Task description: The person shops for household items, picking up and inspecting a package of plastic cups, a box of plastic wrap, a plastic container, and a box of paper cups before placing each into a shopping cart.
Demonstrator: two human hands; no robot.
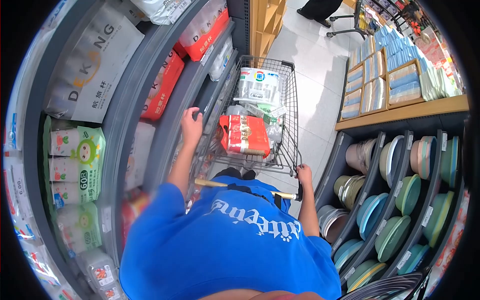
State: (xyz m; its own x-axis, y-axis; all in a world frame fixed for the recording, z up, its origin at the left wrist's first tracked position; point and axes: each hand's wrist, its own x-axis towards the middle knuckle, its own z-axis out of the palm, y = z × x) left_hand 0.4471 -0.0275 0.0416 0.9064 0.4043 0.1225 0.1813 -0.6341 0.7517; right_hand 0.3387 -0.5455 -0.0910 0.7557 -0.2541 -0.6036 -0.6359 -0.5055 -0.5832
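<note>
In the head view, my left hand (192, 127) is raised beside the shelves on the left, its fingers loosely bent and apart, with nothing visible in it. My right hand (303, 174) is closed around the near right corner of the wire shopping cart (289, 127). Inside the cart lie a red pack of cups marked DEKANG (245, 135) and a white-and-clear plastic pack (259, 85). Between them is a clear package with a green label (270, 114). The cart's pale handle bar (210, 183) runs across in front of my blue shirt.
Left shelves hold a clear cup pack (92, 65), red cup packs (162, 85) and green-and-white packs (77, 165). On the right are stacked basins (370, 215) and folded blue-and-white cloths (402, 82). A person's dark-clothed legs (320, 10) and another cart (357, 22) stand ahead in the aisle.
</note>
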